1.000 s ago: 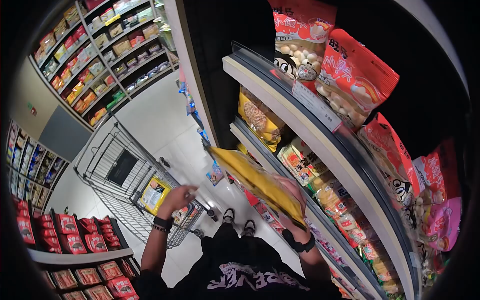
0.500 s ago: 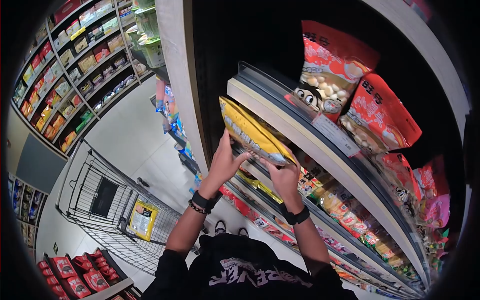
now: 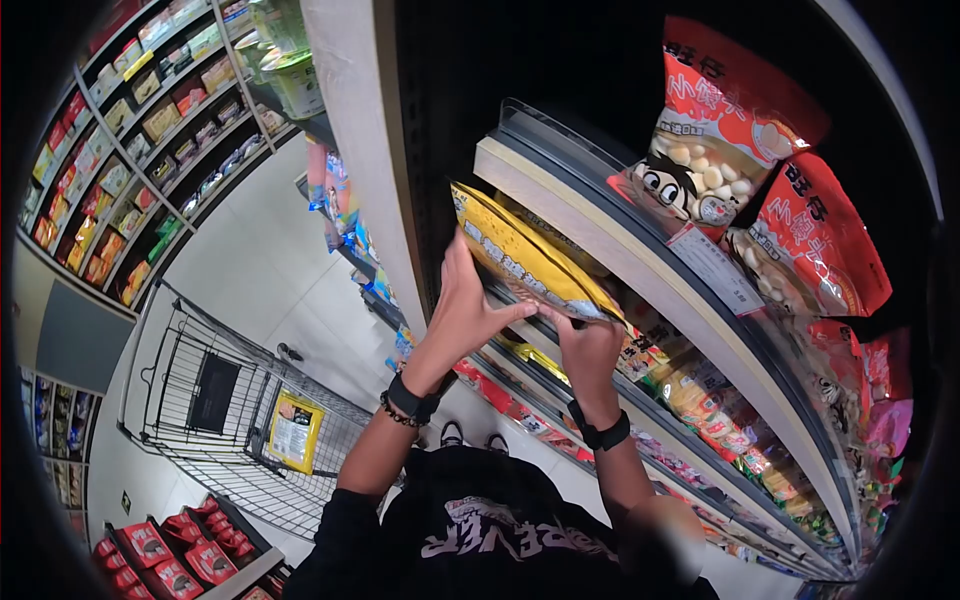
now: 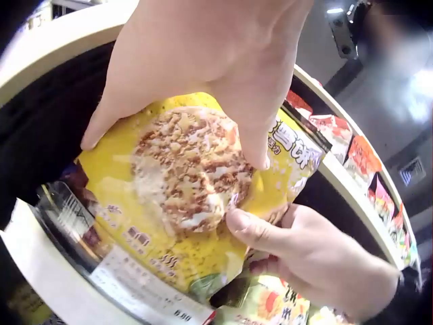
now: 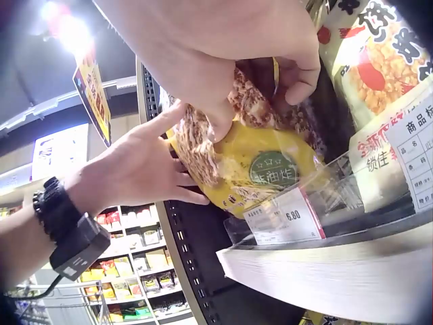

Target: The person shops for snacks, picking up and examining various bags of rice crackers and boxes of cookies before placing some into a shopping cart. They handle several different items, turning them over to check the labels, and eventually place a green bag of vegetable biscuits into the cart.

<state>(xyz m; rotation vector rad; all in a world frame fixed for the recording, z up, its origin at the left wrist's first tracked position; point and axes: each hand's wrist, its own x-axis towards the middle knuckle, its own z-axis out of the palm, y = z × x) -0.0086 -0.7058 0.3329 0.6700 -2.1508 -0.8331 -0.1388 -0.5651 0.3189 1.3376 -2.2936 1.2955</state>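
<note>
A yellow snack bag (image 3: 535, 260) with a round, crumb-topped cracker (image 4: 193, 166) pictured on it stands tilted at the shelf's left end. My left hand (image 3: 466, 310) spans its front, straight fingers along the left edge and thumb lying on the printed face. In the right wrist view, the same left hand (image 5: 125, 162) shows its fingers spread against the bag's side. My right hand (image 3: 590, 360) pinches the lower right part, thumb in front, other fingers partly hidden behind. The bag's lower edge is close over the price label (image 5: 287, 215) in the right wrist view.
Red snack bags (image 3: 715, 120) stand on the upper shelf (image 3: 640, 235), right of the hands. Lower tiers hold more packets. A wire shopping cart (image 3: 160, 400) with another yellow bag (image 3: 295, 432) in it stands at left. A pale shelf post (image 3: 365, 130) rises beside the left hand.
The left hand has come from over the cart to the yellow bag, which only the right hand held before. The bag has moved up and in against the shelf.
</note>
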